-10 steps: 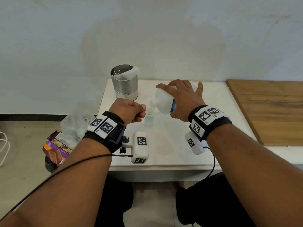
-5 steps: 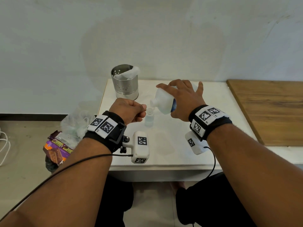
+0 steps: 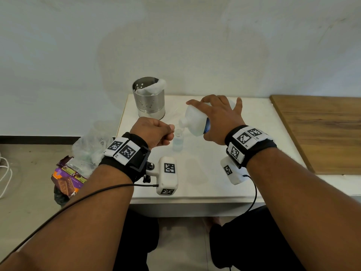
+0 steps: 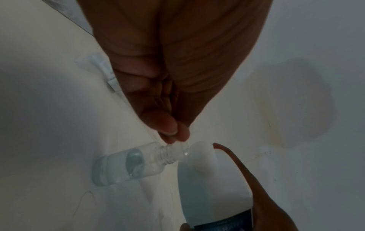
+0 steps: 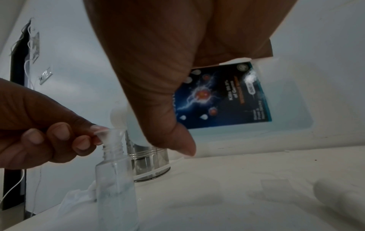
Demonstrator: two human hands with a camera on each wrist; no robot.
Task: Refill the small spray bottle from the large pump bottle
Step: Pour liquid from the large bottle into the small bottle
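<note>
The small clear spray bottle (image 3: 178, 141) stands upright and uncapped on the white table (image 3: 195, 184), part full of clear liquid (image 5: 116, 192). A small clear funnel (image 5: 110, 136) sits in its neck (image 4: 168, 154). My left hand (image 3: 171, 129) pinches the funnel's rim between thumb and fingertip (image 4: 168, 126). My right hand (image 3: 213, 118) grips the large white bottle (image 3: 194, 122) with a blue label (image 5: 223, 96). That bottle is tilted down to the left with no pump on it, its open neck (image 4: 201, 150) right at the funnel's mouth.
A perforated steel cup (image 3: 149, 98) with white wadding stands at the table's back left, just behind the bottles. A white plastic part (image 4: 96, 65) lies on the table by my left hand. A wooden board (image 3: 322, 133) lies to the right. Bags and packets (image 3: 78, 165) sit on the floor at left.
</note>
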